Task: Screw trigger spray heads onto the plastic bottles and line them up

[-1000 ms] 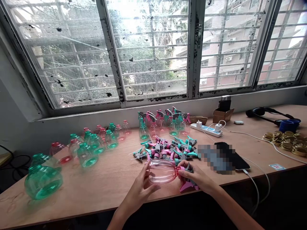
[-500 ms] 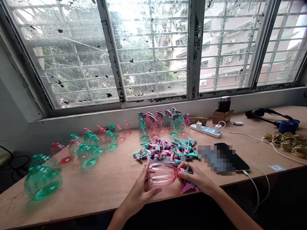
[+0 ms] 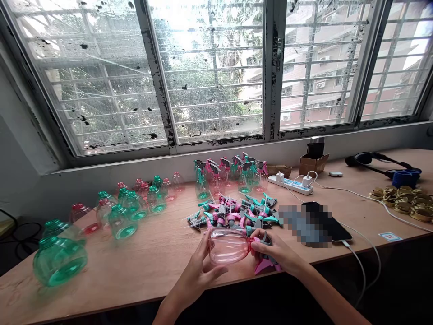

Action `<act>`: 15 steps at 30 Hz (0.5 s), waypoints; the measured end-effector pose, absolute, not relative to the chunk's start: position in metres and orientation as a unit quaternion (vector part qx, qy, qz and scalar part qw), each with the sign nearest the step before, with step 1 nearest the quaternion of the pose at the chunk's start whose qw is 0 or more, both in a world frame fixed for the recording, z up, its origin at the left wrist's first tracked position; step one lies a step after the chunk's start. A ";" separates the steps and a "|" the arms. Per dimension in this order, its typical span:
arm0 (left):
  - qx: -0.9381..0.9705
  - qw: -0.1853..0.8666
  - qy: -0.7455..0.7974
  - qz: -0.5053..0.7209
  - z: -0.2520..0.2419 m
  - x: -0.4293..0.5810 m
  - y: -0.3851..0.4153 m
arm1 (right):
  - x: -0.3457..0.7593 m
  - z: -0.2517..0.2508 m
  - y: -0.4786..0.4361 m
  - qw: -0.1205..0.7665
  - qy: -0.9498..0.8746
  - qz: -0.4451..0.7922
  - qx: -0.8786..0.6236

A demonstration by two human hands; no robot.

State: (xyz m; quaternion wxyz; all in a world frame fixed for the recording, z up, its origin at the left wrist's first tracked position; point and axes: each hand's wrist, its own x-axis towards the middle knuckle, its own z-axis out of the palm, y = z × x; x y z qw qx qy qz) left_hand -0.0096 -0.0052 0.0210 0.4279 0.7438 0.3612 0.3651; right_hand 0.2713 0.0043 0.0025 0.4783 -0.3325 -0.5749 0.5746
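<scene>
A clear pink spray bottle (image 3: 228, 247) lies sideways in the air between my hands, close to the table's front edge. My left hand (image 3: 199, 266) holds its rounded body near the base, with the thumb stretched underneath. At the neck, my right hand (image 3: 270, 248) grips the pink collar of a grey and pink trigger sprayer (image 3: 265, 262), partly covered by the fingers. Just behind the bottle lies a pile of loose pink, teal and grey trigger sprayers (image 3: 233, 212).
Several green and pink bottles without sprayers (image 3: 123, 221) stand at the left. Bottles with sprayers (image 3: 244, 180) stand by the wall. To the right are a power strip (image 3: 291, 184), a phone (image 3: 338, 230) on a cable, headphones (image 3: 368, 161) and gold-coloured rings (image 3: 406, 201).
The view has shifted very slightly. Both hands keep their hold on the pink bottle and sprayer, with hardly any visible movement.
</scene>
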 end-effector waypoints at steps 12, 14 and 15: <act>0.753 0.424 0.346 0.365 0.019 -0.008 -0.007 | 0.271 0.003 0.005 0.473 -0.579 0.575 -0.334; 0.755 0.414 0.355 0.364 0.019 -0.009 -0.008 | 0.271 0.004 0.004 0.472 -0.577 0.576 -0.335; 0.753 0.414 0.356 0.366 0.019 -0.009 -0.007 | 0.271 0.004 0.004 0.473 -0.576 0.577 -0.335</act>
